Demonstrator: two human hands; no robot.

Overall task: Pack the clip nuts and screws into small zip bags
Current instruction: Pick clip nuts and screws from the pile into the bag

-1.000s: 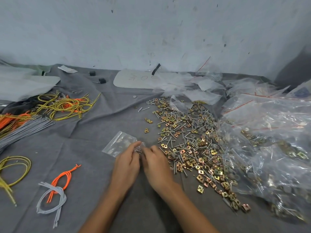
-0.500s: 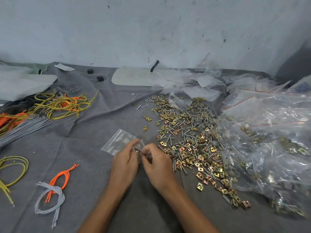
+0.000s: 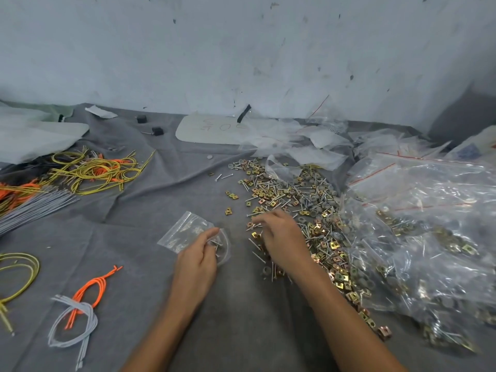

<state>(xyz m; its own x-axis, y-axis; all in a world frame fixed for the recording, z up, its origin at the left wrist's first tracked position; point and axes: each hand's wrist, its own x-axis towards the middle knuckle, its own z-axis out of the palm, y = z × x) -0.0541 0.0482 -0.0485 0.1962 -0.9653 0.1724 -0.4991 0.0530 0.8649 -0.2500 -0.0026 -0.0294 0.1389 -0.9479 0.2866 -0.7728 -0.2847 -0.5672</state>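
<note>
Grey cloth (image 3: pixel 150 264) holds brassy clip nuts (image 3: pixel 338 275), silvery screws (image 3: pixel 281 193), clear zip bag (image 3: pixel 185 232).

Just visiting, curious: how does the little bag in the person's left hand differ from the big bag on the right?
The small zip bag is far smaller than the big bag. The left hand holds the small zip bag at its mouth; the big bag lies untouched. The small zip bag holds few pieces; the big bag is stuffed full. Both are clear plastic.

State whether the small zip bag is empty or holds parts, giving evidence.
Holds parts: screws show through the clear small zip bag that the left hand pinches.
</note>
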